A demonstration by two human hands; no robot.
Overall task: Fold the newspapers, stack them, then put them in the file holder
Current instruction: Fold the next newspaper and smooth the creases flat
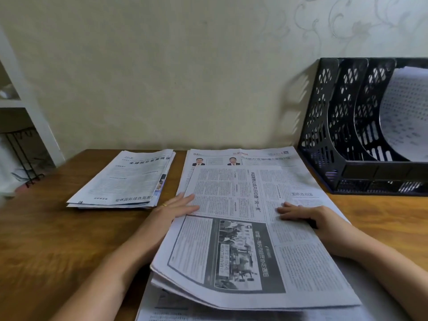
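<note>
Both hands, left hand [178, 206] and right hand [303, 215], press flat, holding nothing, on the folded grey printed newspaper [243, 246]; uneven pressure could skew its crease toward 12 o'clock.

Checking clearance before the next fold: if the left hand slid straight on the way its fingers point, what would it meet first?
Nothing but paper: the left hand points right across the folded newspaper, roughly toward the right hand pressing the far side.
</note>
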